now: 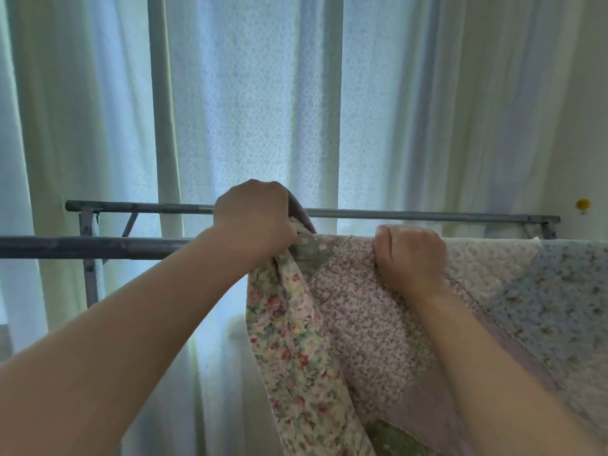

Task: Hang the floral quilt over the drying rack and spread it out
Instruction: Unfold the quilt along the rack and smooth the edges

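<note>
The floral quilt (378, 317) hangs over the near rail (82, 246) of your drying rack (88, 258), covering it from about the middle out to the right edge of view; its patchwork shows a pink-sprigged panel, a pale blue one further right, plain lilac strips and a rose-print border falling at its left edge. Your left hand (255, 217) is clenched around a bunched corner of the quilt just above the rail — the cloth folds up behind your knuckles; your right hand (411, 255) is closed in a fist, gripping a pinch of the pink panel right at the rail. The two hands sit near each other, with a short stretch of draped quilt between them. The left half of the near rail is bare; the far rail (427, 214) runs behind your hands. Sheer white curtains (263, 93) hang behind the rack, and a small yellow knob (583, 204) sits on the wall at right.
</note>
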A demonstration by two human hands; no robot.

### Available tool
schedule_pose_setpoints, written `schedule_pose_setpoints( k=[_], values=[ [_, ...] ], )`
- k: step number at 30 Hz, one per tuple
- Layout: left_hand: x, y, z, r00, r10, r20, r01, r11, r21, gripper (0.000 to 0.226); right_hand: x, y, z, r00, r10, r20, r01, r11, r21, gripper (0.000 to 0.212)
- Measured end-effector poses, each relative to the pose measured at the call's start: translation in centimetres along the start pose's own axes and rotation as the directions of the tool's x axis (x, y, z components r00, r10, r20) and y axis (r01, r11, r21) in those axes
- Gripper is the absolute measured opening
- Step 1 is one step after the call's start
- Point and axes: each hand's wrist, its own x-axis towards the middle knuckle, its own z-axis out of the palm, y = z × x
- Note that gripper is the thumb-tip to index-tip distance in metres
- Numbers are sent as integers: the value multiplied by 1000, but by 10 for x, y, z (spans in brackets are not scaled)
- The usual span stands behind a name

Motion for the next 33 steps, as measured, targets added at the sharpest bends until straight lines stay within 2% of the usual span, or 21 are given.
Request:
schedule_pose_setpoints(
  k=[2,5,6,11,16,21,25,28,31,33],
  values=[
    [1,-8,4,999,16,-34,-15,999,33,32,0,-2,0,1000,11,2,-11,1000,-3,47],
    [3,-18,6,997,29,-76,-19,992,122,10,1,0,-1,1000,24,7,-24,999,-24,47],
    [5,-22,7,996,32,-84,-20,989,147,9,1,1,-1,999,26,19,-26,999,-27,48],
    [-4,-50,5,998,10,-60,3,976,218,13,0,6,-1,998,42,49,-41,998,-39,51],
    [-22,-68,10,983,112,-146,-66,954,293,16,-1,-2,1,998,53,38,-51,997,-57,50],
    [-23,-63,16,975,165,-152,-105,934,341,25,5,-10,-7,978,113,178,-101,992,-74,45],
    [-24,-52,17,969,234,-83,-198,931,305,29,19,-48,-4,941,-22,338,18,1000,14,45],
    [-23,-47,12,960,261,-102,-216,920,328,26,22,-80,6,898,-60,437,20,995,95,44],
    [-20,-44,8,963,201,-181,-134,936,325,22,19,-87,13,903,-11,430,-17,998,61,46],
    [-12,-39,3,987,107,-122,-64,947,316,23,17,-88,14,912,-2,411,-23,998,56,47]
  ],
)
